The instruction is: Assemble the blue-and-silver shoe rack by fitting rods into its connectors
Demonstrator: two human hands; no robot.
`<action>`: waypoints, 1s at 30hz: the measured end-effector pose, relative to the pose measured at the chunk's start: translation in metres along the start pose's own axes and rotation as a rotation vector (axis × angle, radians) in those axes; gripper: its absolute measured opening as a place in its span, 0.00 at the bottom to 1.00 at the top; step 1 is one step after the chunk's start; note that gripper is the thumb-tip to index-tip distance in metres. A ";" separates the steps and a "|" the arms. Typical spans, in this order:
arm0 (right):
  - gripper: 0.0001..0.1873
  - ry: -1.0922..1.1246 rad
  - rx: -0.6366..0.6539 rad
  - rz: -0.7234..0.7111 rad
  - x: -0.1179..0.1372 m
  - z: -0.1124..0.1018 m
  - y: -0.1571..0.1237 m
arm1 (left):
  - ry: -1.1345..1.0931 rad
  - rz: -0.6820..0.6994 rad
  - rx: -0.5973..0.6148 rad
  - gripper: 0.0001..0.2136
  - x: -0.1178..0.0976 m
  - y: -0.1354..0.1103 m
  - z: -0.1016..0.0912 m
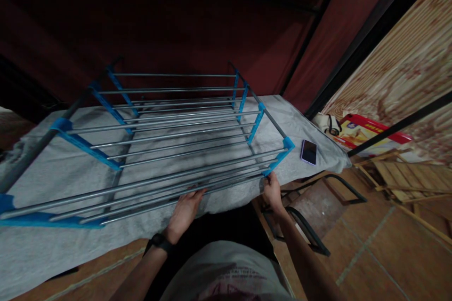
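Observation:
A shoe rack (165,122) of grey metal tubes and blue plastic connectors lies across a table with a grey cloth (226,202). Its rows of tubes run left to right between the side frames. My left hand (185,209) is at the front lower tube, fingers curled against it and partly hidden by it; a dark watch (161,242) is on that wrist. At the rack's front right corner, my right hand (273,191) grips just below the blue connector (280,157). The fingertips there are partly out of sight.
A phone (309,152) lies on the cloth right of the rack. Beyond the table's right edge are a metal-framed chair (318,209), a wooden slatted chair (413,176) and a red and yellow box (370,131). A dark red wall (176,23) rises behind.

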State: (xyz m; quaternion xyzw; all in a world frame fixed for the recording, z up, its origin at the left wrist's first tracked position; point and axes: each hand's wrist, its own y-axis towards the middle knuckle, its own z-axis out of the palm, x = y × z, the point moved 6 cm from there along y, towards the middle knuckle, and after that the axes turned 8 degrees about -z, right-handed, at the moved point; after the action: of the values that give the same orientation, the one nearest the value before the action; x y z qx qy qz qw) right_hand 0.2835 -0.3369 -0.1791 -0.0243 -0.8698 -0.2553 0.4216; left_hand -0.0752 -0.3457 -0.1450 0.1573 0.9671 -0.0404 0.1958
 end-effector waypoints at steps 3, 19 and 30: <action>0.22 0.020 -0.019 0.032 0.000 0.001 -0.001 | 0.002 0.005 -0.003 0.20 -0.001 -0.001 -0.002; 0.13 -0.019 -0.063 0.098 0.009 -0.004 0.002 | -0.071 -0.013 -0.053 0.19 0.004 0.004 -0.006; 0.12 -0.030 -0.058 0.066 0.014 -0.003 0.000 | -0.086 -0.026 -0.026 0.19 0.005 0.005 -0.006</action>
State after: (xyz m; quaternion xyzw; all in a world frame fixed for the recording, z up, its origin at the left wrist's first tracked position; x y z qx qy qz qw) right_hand 0.2769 -0.3406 -0.1667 -0.0690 -0.8670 -0.2658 0.4158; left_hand -0.0803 -0.3386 -0.1417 0.1403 0.9602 -0.0371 0.2388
